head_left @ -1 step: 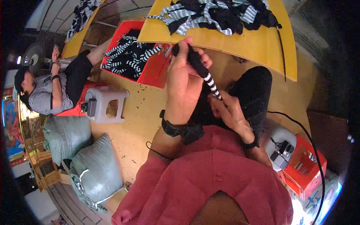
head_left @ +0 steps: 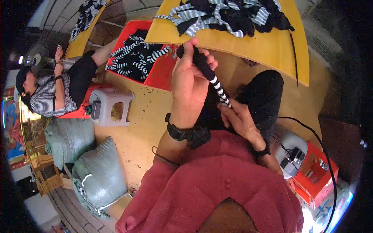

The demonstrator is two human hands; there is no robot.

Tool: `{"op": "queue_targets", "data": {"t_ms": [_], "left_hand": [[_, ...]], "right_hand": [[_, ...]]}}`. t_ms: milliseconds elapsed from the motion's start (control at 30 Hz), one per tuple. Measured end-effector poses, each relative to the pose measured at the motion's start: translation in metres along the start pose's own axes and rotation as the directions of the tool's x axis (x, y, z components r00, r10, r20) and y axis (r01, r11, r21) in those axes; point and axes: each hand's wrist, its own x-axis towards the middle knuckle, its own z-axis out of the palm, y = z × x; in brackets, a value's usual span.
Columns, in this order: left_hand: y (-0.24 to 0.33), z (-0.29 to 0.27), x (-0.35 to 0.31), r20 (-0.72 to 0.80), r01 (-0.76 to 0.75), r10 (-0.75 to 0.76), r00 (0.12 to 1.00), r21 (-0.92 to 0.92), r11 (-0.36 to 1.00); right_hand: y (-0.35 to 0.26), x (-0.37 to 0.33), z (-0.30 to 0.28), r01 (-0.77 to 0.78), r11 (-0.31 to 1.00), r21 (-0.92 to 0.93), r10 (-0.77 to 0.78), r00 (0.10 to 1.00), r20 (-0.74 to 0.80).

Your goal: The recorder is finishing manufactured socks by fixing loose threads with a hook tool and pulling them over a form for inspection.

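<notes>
My left hand (head_left: 190, 81) is raised below the table edge, its thumb and fingers closed round the black upper part of a knitted piece (head_left: 203, 63). From there the piece runs down to the right as a narrow black-and-white striped strip (head_left: 220, 91). Over my lap, my right hand (head_left: 241, 121) grips the strip's lower end, which its fingers hide. Between both hands the strip looks taut. The kind of garment it belongs to cannot be told.
More black and striped knitted pieces (head_left: 233, 19) lie on the yellow table (head_left: 264, 54). A red bin (head_left: 161, 75) at left holds several. Beyond it sits another person (head_left: 54, 95) beside a grey stool (head_left: 112, 106). Stuffed sacks (head_left: 101, 174), a red crate (head_left: 316, 182) and a black cable (head_left: 324, 149) flank me.
My right hand has moved slightly down and right, and a little more of the striped strip shows above it. My left hand keeps its grip. The whole view has shifted slightly.
</notes>
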Motion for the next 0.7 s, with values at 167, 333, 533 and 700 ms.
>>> {"op": "queue_targets", "data": {"t_ms": [167,333,533,700], "left_hand": [[-0.002,-0.002,-0.012,-0.068,-0.086,0.093,0.993,0.109,0.990],[-0.017,0.003,-0.035,-0.118,-0.065,0.130,0.985,0.440,0.896],[0.000,-0.003,-0.042,-0.128,-0.006,0.064,0.990,0.408,0.913],[0.020,-0.013,-0.033,-0.191,-0.008,0.090,0.977,0.392,0.920]], "right_hand": [[-0.005,-0.007,-0.009,0.001,0.999,-0.039,0.002,0.997,0.079],[-0.027,0.024,-0.003,0.230,0.958,-0.173,-0.266,0.939,-0.220],[-0.029,0.053,0.023,0.177,0.983,0.056,-0.153,0.944,-0.293],[-0.045,0.058,0.023,-0.019,0.892,0.451,0.103,0.982,-0.161]]}}
